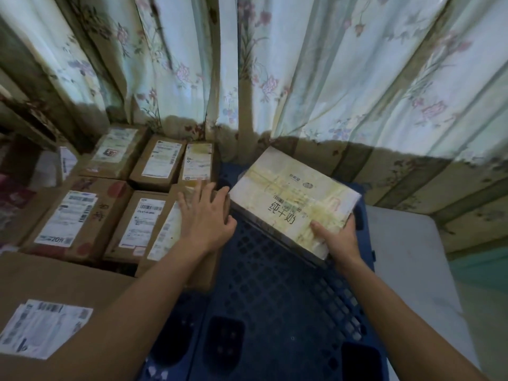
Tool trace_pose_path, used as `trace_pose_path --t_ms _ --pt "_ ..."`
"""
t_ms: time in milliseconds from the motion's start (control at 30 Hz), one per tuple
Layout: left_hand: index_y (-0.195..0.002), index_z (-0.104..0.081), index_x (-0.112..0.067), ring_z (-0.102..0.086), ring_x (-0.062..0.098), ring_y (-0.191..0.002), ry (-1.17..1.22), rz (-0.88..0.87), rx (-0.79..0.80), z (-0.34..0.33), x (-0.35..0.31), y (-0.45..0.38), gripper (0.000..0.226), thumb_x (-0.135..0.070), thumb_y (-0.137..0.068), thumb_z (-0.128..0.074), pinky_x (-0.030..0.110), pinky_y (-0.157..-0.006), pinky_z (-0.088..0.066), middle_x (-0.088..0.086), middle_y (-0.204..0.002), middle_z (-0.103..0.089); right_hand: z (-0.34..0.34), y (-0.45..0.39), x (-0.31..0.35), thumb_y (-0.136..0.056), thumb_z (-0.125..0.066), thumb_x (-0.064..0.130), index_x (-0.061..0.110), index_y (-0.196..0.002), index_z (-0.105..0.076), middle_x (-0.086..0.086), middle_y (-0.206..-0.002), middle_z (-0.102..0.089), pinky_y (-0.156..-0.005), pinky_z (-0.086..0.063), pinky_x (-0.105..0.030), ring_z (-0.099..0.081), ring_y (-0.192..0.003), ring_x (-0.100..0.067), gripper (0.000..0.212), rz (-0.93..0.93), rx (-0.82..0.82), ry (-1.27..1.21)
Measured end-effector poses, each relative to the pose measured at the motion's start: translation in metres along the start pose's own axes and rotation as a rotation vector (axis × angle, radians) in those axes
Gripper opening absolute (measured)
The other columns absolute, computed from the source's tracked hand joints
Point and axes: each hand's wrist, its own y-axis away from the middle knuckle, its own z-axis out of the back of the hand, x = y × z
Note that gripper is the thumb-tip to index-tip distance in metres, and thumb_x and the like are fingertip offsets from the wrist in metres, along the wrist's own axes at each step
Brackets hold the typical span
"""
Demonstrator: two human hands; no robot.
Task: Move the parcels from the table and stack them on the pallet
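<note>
A white and yellow printed carton (291, 196) lies tilted over the blue plastic pallet (275, 298). My right hand (334, 237) grips its near right corner, thumb on top. My left hand (206, 215) is flat with fingers spread, resting on a brown parcel (170, 229) beside the carton's left edge. Several brown cardboard parcels with white shipping labels stand packed together on the pallet's left side, among them one (74, 218) with red marks and one (158, 162) further back. Whether the carton's far end touches the pallet is hidden.
A large brown box (41, 287) with a label fills the near left. Flowered curtains (302, 64) hang close behind the pallet. A pale grey surface (406, 257) lies to the right of the pallet. Bare pallet grid shows in the middle and near part.
</note>
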Motion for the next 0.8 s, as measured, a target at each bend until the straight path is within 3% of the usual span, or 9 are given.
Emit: trace_pose_path --t_ms 133,233,500,667,800 --pt "-0.153 -0.032 -0.027 -0.005 0.028 -0.157 0.058 0.000 -0.031 -0.001 0.005 0.000 0.072 -0.047 -0.088 -0.053 0.066 -0.122 -0.001 0.004 -0.163 -0.026 -0.004 -0.005 0.007 -0.083 -0.083 0.005 0.027 -0.152 -0.033 0.002 -0.130 -0.063 -0.084 -0.061 -0.040 -0.067 -0.112 -0.020 0.088 -0.025 0.044 0.015" --pt "-0.153 -0.034 -0.025 -0.006 0.028 -0.157 0.065 -0.002 -0.033 -0.001 0.005 0.001 0.071 -0.046 -0.088 -0.054 0.066 -0.122 -0.002 0.004 -0.162 -0.029 0.001 -0.022 0.016 -0.080 -0.084 0.004 0.026 -0.148 -0.041 -0.006 -0.132 -0.066 -0.089 -0.060 -0.054 -0.070 -0.110 -0.027 0.083 -0.058 0.099 0.049" --pt "-0.152 -0.034 -0.024 -0.009 0.028 -0.156 0.072 -0.035 -0.025 -0.001 0.000 0.006 0.070 -0.045 -0.088 -0.051 0.067 -0.122 -0.001 0.004 -0.160 -0.032 0.003 -0.071 0.078 -0.087 -0.078 0.004 0.031 -0.148 -0.038 -0.005 -0.126 -0.066 -0.079 -0.059 -0.047 -0.068 -0.106 -0.029 0.078 -0.141 0.222 0.334" --pt "-0.154 -0.035 -0.023 -0.009 0.027 -0.156 0.089 -0.034 -0.045 -0.004 0.001 0.006 0.071 -0.045 -0.088 -0.051 0.065 -0.123 0.000 0.005 -0.161 -0.031 0.004 -0.085 0.093 -0.085 -0.080 0.008 0.038 -0.147 -0.038 -0.002 -0.124 -0.066 -0.093 -0.054 -0.060 -0.066 -0.111 -0.032 0.080 -0.203 0.247 0.408" --pt "-0.153 -0.036 -0.023 -0.011 0.026 -0.156 0.096 -0.028 -0.045 -0.004 0.002 0.005 0.071 -0.048 -0.089 -0.052 0.064 -0.122 0.000 0.005 -0.160 -0.033 0.011 -0.081 0.071 -0.084 -0.083 0.012 0.041 -0.145 -0.040 -0.003 -0.127 -0.067 -0.096 -0.052 -0.065 -0.066 -0.113 -0.033 0.081 -0.218 0.250 0.355"
